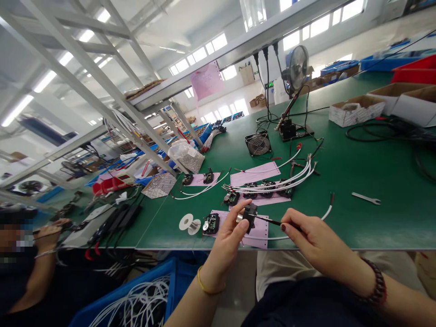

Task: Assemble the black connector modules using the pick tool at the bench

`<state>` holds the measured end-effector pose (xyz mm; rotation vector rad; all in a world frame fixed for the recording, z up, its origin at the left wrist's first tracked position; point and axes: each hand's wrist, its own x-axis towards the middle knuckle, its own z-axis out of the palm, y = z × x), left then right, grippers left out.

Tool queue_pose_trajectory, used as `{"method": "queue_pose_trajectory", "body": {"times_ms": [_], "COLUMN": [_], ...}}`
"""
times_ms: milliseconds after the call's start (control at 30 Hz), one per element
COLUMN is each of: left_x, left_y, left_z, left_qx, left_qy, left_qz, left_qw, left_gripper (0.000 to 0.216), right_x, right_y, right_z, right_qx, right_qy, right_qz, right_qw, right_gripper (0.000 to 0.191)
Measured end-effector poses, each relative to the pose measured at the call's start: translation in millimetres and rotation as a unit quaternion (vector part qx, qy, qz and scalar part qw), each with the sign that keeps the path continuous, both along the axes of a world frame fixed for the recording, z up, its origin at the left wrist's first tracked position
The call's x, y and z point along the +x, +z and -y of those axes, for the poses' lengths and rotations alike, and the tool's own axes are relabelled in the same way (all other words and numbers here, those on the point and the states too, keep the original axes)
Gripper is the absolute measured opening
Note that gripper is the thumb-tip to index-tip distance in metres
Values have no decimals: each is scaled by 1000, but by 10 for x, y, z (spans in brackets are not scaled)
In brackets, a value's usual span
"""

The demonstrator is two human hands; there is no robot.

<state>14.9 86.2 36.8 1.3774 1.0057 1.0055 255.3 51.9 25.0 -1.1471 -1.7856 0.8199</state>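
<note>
While left hand (229,232) holds module (250,215), tool (270,221) in right hand (311,236)

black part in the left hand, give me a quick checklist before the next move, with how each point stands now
1. Part held by the left hand: ok, gripped between thumb and fingers.
2. Tool held by the right hand: ok, pinched in the fingers.
3. Tool tip properly seated on the part: cannot tell, too small to see.
4. White cable clear of the right hand: cannot tell, it runs up to the fingers.
5. Wrench clear of both hands: ok, lying apart on the bench.
</note>
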Motion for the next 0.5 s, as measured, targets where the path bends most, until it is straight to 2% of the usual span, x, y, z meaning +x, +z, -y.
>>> {"method": "queue_pose_trajectory", "body": {"times_ms": [100,200,300,433,500], "left_x": [89,122,117,126,126], "left_y": [48,75,53,25,45], "left_z": [44,64,66,67,72], "left_qx": [-22,-32,-5,84,117], "left_qy": [9,12,-6,-47,-78], "left_qz": [74,95,33,-83,-83], "left_qw": [997,995,999,992,987], "left_gripper": [53,53,55,48,45], "right_x": [17,28,-3,-65,-69], "right_y": [-11,-28,-48,-62,-59], "right_z": [12,23,42,48,26], "right_qx": [-3,-7,-4,26,-21], "right_qy": [0,-4,1,-30,5], "right_qz": [-7,-9,1,20,-26], "right_qw": [1000,1000,1000,999,999], "right_gripper": [25,27,27,25,29]}}
